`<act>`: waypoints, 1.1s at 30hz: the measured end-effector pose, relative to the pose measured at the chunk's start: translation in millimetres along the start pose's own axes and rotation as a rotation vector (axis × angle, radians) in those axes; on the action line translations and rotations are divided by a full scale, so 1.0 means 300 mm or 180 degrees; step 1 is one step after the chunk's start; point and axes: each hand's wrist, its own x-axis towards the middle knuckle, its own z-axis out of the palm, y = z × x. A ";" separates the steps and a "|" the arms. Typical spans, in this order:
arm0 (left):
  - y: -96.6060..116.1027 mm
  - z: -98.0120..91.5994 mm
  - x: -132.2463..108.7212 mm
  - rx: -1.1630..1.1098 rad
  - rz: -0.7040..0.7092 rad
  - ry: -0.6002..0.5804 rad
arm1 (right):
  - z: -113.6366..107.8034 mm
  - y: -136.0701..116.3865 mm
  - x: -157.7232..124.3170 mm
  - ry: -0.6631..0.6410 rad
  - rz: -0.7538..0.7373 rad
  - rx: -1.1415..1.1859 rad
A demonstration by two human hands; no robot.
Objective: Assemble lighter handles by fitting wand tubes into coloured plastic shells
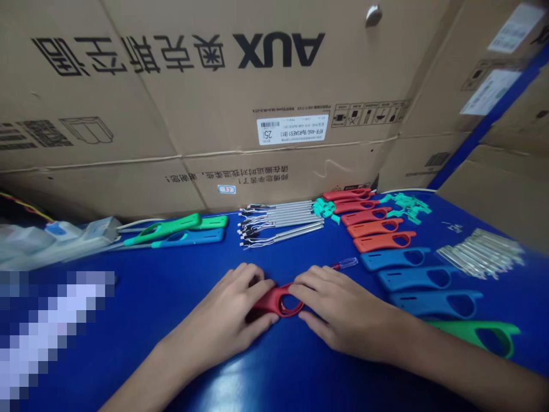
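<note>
A red plastic lighter handle (270, 298) with an oval finger opening lies between my two hands, low over the blue table. My left hand (234, 306) closes round its left part, with the thumb along the near edge. My right hand (332, 306) grips the other end beside the opening, and its fingers hide that tip. Just beyond my right hand lies a screwdriver (346, 263) with a clear purplish handle. Farther back is a row of metal tubes (291, 214) with black ends and white wires.
Red handle shells (366, 214), blue ones (394, 259) and a green one (467, 332) line the right. Teal pieces (407, 206) and metal parts (482, 252) lie beyond. Back left are green lighters (171, 228), a blue lighter (193, 237) and a power strip (92, 233). A cardboard wall (193, 114) stands behind.
</note>
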 end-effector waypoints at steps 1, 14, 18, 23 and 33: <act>-0.004 0.001 -0.001 0.0029 0.0020 -0.0013 | 0.012 0.004 0.002 0.0059 -0.0024 -0.0029; -0.043 -0.007 0.001 -0.0062 0.0218 0.0260 | 0.053 0.060 -0.016 0.0368 -0.0398 0.0078; -0.048 -0.010 0.003 -0.0089 0.0258 0.0207 | 0.061 0.073 -0.022 0.0400 -0.0387 0.0048; -0.050 -0.008 0.008 -0.0081 0.0269 0.0170 | 0.054 0.079 -0.027 0.0498 -0.0463 0.0021; -0.066 -0.003 0.018 -0.0090 0.0450 0.0362 | 0.046 0.073 -0.023 0.0649 -0.0415 -0.0069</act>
